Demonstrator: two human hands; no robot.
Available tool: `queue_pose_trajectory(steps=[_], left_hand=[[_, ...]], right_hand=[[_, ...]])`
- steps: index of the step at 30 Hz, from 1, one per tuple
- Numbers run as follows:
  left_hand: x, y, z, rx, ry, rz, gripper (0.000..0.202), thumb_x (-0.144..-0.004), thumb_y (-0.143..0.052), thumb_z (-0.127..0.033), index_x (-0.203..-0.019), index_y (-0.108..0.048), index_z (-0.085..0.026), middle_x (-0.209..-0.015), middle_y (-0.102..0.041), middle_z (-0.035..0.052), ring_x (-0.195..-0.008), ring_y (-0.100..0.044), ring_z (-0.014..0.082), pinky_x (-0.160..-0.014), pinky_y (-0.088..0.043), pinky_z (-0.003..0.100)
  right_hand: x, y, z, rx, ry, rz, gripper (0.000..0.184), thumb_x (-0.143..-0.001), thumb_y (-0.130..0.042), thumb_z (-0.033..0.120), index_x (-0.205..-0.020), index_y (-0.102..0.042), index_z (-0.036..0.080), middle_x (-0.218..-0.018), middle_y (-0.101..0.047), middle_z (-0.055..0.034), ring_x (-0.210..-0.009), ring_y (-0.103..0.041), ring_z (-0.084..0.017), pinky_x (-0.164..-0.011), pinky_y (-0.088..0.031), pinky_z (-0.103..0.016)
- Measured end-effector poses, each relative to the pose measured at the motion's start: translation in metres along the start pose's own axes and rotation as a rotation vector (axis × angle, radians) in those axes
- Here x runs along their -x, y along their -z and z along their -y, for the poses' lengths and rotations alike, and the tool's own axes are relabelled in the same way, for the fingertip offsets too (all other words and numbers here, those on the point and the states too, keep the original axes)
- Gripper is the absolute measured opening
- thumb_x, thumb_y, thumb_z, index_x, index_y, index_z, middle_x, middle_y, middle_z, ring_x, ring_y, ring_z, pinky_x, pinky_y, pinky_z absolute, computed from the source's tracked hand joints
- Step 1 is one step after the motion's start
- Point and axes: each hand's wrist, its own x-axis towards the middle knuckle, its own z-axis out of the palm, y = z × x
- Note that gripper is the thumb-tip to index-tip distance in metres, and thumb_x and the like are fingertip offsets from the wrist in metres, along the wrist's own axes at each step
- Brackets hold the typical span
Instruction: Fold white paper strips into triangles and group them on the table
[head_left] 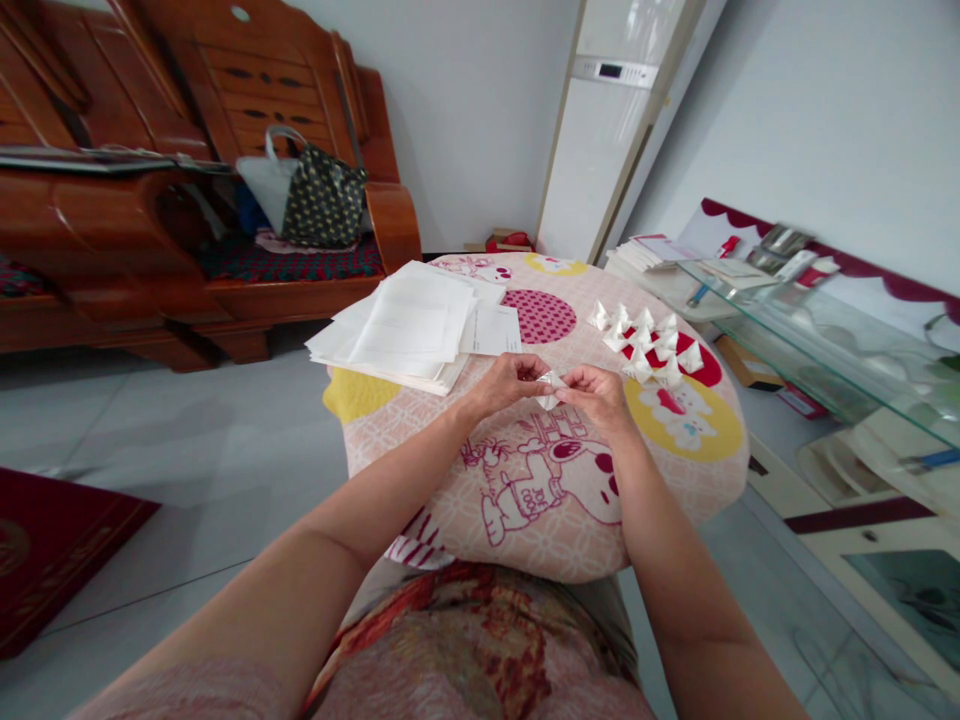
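A small folded white paper piece point(551, 388) is pinched between both my hands above a round table with a pink cartoon cloth point(525, 480). My left hand point(508, 382) grips its left side with closed fingers. My right hand point(598, 392) pinches its right side. Several finished folded paper shapes point(649, 345) lie in a cluster on the cloth to the right of my hands. A stack of white paper sheets point(416, 325) sits at the table's far left.
A wooden sofa point(187, 200) with a dotted handbag point(319, 195) stands at the back left. A tall white air conditioner point(607, 130) is in the corner. A glass-topped cabinet point(825, 330) with books and small items runs along the right. A red mat point(52, 540) lies on the floor.
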Motion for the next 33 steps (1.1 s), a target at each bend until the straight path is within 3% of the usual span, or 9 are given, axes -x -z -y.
queue_pose_trajectory(steps=[6,14,18,25,33], left_hand=[[0.000,-0.002,0.003,-0.043,-0.051,-0.076,0.027,-0.074,-0.083,-0.034,-0.080,-0.065,-0.014,-0.070,-0.058,-0.0031,-0.063,-0.047,0.0085,-0.059,-0.035,0.023],[-0.001,-0.004,0.004,-0.057,-0.099,-0.079,0.026,-0.074,-0.082,-0.031,-0.078,-0.063,-0.014,-0.069,-0.057,-0.0036,-0.062,-0.045,0.0081,-0.059,-0.035,0.023],[0.000,-0.001,0.002,-0.011,-0.058,-0.043,0.028,-0.074,-0.084,-0.033,-0.081,-0.066,-0.013,-0.068,-0.057,-0.0037,-0.060,-0.045,0.0075,-0.058,-0.035,0.022],[0.000,0.007,0.003,0.089,0.061,0.133,0.032,-0.080,-0.080,-0.042,-0.078,-0.069,-0.012,-0.064,-0.061,-0.0013,-0.057,-0.052,0.0078,-0.056,-0.039,0.022],[0.000,0.000,0.000,0.124,0.128,0.082,0.034,-0.080,-0.079,-0.043,-0.071,-0.066,-0.013,-0.061,-0.062,-0.0014,-0.054,-0.053,0.0074,-0.055,-0.041,0.021]], right_hand=[[-0.004,-0.003,-0.001,-0.049,-0.035,-0.044,0.033,-0.065,-0.087,0.035,-0.088,-0.071,0.018,-0.070,-0.074,-0.0011,-0.058,-0.067,-0.016,-0.057,-0.056,-0.028],[-0.001,-0.006,0.001,0.027,-0.096,-0.004,0.025,-0.066,-0.086,0.039,-0.065,-0.073,0.018,-0.059,-0.072,-0.0041,-0.052,-0.068,-0.016,-0.049,-0.055,-0.025],[0.000,-0.007,0.004,0.044,-0.048,-0.024,0.029,-0.066,-0.088,0.043,-0.063,-0.075,0.017,-0.058,-0.073,-0.0046,-0.048,-0.066,-0.016,-0.047,-0.054,-0.025],[0.004,-0.006,0.011,0.013,-0.029,-0.023,0.030,-0.068,-0.087,0.044,-0.061,-0.075,0.018,-0.058,-0.073,-0.0059,-0.047,-0.067,-0.017,-0.046,-0.055,-0.026],[0.004,-0.011,0.015,-0.080,-0.041,-0.035,0.030,-0.064,-0.089,0.045,-0.058,-0.073,0.019,-0.059,-0.074,-0.0064,-0.049,-0.068,-0.019,-0.048,-0.058,-0.028]])
